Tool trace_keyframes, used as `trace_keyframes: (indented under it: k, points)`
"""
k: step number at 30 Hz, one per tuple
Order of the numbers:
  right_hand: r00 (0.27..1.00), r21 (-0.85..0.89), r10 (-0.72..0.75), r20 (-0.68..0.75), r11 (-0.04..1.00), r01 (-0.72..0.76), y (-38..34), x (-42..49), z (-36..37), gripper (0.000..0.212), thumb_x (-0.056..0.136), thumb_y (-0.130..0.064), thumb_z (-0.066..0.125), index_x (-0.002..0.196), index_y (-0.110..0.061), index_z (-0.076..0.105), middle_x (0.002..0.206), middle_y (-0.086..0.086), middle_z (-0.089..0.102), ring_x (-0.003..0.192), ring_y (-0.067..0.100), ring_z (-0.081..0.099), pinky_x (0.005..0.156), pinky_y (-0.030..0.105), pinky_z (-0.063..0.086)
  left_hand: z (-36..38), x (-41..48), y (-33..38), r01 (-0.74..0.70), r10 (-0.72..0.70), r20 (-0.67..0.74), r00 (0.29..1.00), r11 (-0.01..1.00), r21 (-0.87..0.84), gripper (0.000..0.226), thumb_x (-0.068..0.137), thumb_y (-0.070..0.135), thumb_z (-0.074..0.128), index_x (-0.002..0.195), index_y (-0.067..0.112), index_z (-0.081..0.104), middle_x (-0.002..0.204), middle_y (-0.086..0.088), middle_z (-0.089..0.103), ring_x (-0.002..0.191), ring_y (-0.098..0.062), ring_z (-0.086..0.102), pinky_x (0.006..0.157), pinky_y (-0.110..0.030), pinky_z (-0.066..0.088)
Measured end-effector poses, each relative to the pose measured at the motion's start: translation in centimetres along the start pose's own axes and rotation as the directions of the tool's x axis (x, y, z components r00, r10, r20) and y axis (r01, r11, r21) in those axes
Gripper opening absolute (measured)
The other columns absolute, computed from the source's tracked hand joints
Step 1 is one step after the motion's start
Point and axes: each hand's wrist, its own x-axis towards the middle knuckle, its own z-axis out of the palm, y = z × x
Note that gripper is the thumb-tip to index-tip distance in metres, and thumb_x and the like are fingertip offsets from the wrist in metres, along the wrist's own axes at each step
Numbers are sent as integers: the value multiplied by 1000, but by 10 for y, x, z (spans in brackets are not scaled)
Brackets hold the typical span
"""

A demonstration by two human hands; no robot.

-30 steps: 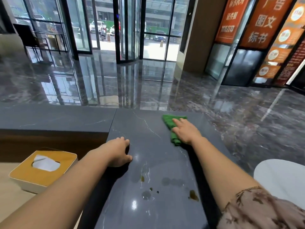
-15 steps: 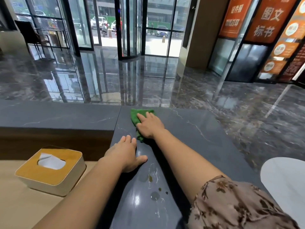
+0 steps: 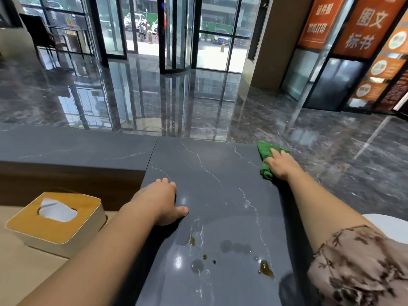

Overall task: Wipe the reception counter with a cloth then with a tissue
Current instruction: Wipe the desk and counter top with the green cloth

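The crumpled green cloth [image 3: 266, 159] has swept right, to the far corner of the dark grey stone counter [image 3: 220, 208], pressed under the flat right hand [image 3: 281, 165]; the left hand [image 3: 163, 202] rests flat; cloth pass under way, brown spills [image 3: 266, 267] next

My forearms are bare from the hands back. Behind my left hand [image 3: 162, 202] the arm runs uncovered to the picture's lower edge. Well back from my right hand [image 3: 281, 165], at about the elbow, a loose short sleeve [image 3: 357, 268] begins. It is pale pinkish-tan cloth printed with dark brown leaves and sprigs, the hem edged by a thin darker line. The print blurs toward the corner.
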Motion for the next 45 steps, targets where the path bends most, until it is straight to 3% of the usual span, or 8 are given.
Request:
trace_keyframes:
  k: [6, 10, 17, 26, 31, 33, 38, 45]
  points:
    - [997, -30, 50, -62, 998, -52, -64, -15, 12, 58, 93, -30, 25, 149, -18, 23, 154, 22, 20, 142, 35, 20, 115, 44, 20, 0, -5, 2, 15, -15, -14, 1000, 999, -33, 73, 89, 58, 48, 143, 12, 30, 139, -6, 34, 131, -23, 36, 99, -37, 41]
    - [960, -86, -278, -25, 958, 275, -162, -29, 29, 58, 96, -34, 26, 152, -20, 18, 157, 21, 15, 144, 34, 16, 116, 43, 18, -1, -3, 3, 27, -28, -11, 1000, 999, -27, 74, 88, 58, 49, 142, 13, 31, 139, -6, 35, 131, -23, 36, 100, -37, 40]
    - [757, -56, -644, 109, 757, 652, -243, -33, 36, 59, 98, -40, 26, 153, -24, 13, 160, 13, 11, 147, 28, 11, 119, 41, 12, -5, 3, 5, 58, -58, 4, 998, 998, 4, 80, 85, 61, 53, 145, 14, 31, 148, -6, 31, 136, -24, 33, 106, -38, 39]
    - [974, -51, -226, -14, 973, 225, -80, 42, -1, 56, 96, -43, 30, 147, -20, 29, 145, 24, 38, 129, 38, 41, 107, 43, 33, 1, 7, 18, 110, -106, 60, 993, 991, -80, 57, 90, 37, 51, 135, 6, 36, 139, -10, 30, 132, -26, 26, 109, -39, 32]
    - [998, -33, -45, -44, 998, 44, -53, 29, 0, 60, 94, -41, 31, 149, -19, 24, 154, 20, 24, 142, 35, 21, 116, 44, 20, -1, -1, 22, 147, -149, -6, 989, 978, -150, 48, 83, 41, 54, 120, 11, 47, 131, -9, 38, 126, -26, 34, 100, -38, 38]
    - [994, -53, -106, -29, 993, 104, -76, 9, 5, 60, 93, -40, 31, 149, -20, 22, 154, 20, 21, 143, 36, 19, 116, 44, 19, -3, -1, 27, 166, -181, -86, 980, 974, -153, 50, 79, 52, 56, 111, 15, 51, 128, -8, 44, 122, -28, 40, 96, -39, 39]
    - [882, -38, -466, 74, 882, 469, -131, -38, 23, 62, 97, -43, 30, 154, -30, 9, 161, 11, 4, 148, 27, 3, 120, 40, 6, -4, 27, 50, 92, -107, -172, 979, 991, -95, 86, 78, 67, 51, 145, 17, 28, 157, -8, 17, 146, -24, 13, 117, -47, 12]
    - [875, 18, -481, 62, 877, 481, -111, 13, 10, 60, 96, -42, 32, 153, -26, 17, 159, 10, 16, 146, 27, 14, 118, 42, 15, -10, 54, 69, 86, -92, -44, 995, 987, -132, 48, 80, 43, 58, 121, 20, 52, 135, -6, 44, 132, -24, 37, 95, -38, 40]
